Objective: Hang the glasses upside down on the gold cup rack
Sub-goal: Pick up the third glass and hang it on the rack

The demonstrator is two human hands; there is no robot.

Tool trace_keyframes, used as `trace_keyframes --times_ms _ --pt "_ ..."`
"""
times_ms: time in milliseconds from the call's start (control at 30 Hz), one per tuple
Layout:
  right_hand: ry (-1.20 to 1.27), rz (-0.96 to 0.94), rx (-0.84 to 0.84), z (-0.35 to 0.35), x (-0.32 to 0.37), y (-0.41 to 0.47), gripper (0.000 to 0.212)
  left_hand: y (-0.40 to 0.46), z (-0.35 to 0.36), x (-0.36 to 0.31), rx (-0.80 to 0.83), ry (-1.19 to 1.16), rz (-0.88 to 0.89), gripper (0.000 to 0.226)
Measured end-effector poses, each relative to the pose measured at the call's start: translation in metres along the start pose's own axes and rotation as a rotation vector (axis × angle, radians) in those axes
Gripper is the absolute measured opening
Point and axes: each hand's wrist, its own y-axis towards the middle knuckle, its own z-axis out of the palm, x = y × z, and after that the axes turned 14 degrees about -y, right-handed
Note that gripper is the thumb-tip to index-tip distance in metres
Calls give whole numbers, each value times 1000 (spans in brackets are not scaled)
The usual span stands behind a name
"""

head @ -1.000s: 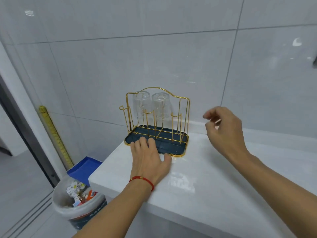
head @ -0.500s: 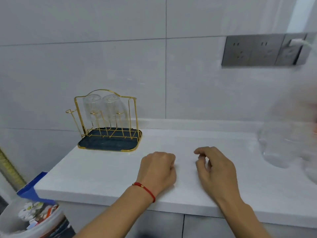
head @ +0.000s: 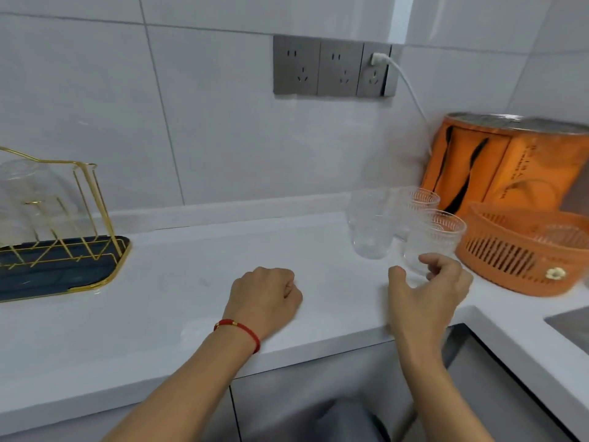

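Right hand [head: 427,291] grip: open, thumb and fingers curved wide, holding nothing; index fingertip sits at the base of the nearest ribbed glass [head: 433,240], touching or just short of it, cannot tell which. Left hand [head: 264,298] grip: closed into a loose fist, empty, resting on the white desk [head: 159,314] near its front edge, red cord bracelet [head: 239,330] at the wrist.

Glasses: three clear ribbed tumblers stand upright, mouths up, clustered toward the back right of the desk. Nearest one lies directly beyond the right hand; second glass [head: 371,231] is to its left; third glass [head: 414,202] is behind, close to the wall. An orange basket [head: 522,260] sits just beside the cluster on the right, with an orange canister [head: 510,164] behind it.

Gold cup rack [head: 79,205] on its dark blue tray stands at the far left end of the desk, well apart from the cluster. At least one inverted glass [head: 22,199] already hangs on it, blurred.

Judgement: step in hand is the reach for the next glass. Right hand is clearly nearer. Glass axis is vertical, so a side grasp around the wall fits, then a flip and a long carry leftward.
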Motion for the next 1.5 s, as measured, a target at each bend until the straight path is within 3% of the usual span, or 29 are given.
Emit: trace_keyframes --times_ms 100,200,267,433,667,767,833,933,1033,1100,1233,1300,1367,1433,1500 --pt "-33 90 -51 0 -3 17 58 0 0 -2 3 9 6 34" --pt "-31 138 25 8 -3 41 94 -1 0 -2 6 5 1 36" --pt "-134 187 54 13 -4 58 107 -1 0 -3 5 1 -2 37" --pt "-258 174 69 14 -14 76 89 -2 0 -4 1 -14 -26 34" --pt "45 2 0 -6 -6 27 88 -4 -3 -4 -33 -81 -16 35" --pt "66 -162 205 -10 9 0 85 -7 -10 -8 -147 -248 -50 34" --pt "48 -308 389 -7 26 -14 84 -13 -24 -13 -253 -575 -148 34" --pt "65 -506 655 10 56 -36 85 -29 -50 -11 -199 -1175 -300 45" --pt "55 -627 870 36 87 -65 94 -49 -80 7 -246 -1288 -308 66" --pt "142 -585 982 55 108 -84 87 -60 -104 25 -358 -1310 -323 64" --pt "366 -289 1241 93 146 -116 62 -74 -147 66 -485 -1500 -380 52" --pt "341 -306 1266 110 161 -131 62 -78 -165 82 -476 -1489 -384 49" --pt "294 -314 1188 122 174 -140 60 -82 -177 97 -486 -1329 -406 41" --pt "258 -319 1072 131 186 -137 56 -91 -186 119 -529 -945 -431 31" --pt "271 -291 924 135 198 -120 50 -100 -187 142 -539 -416 -416 20"
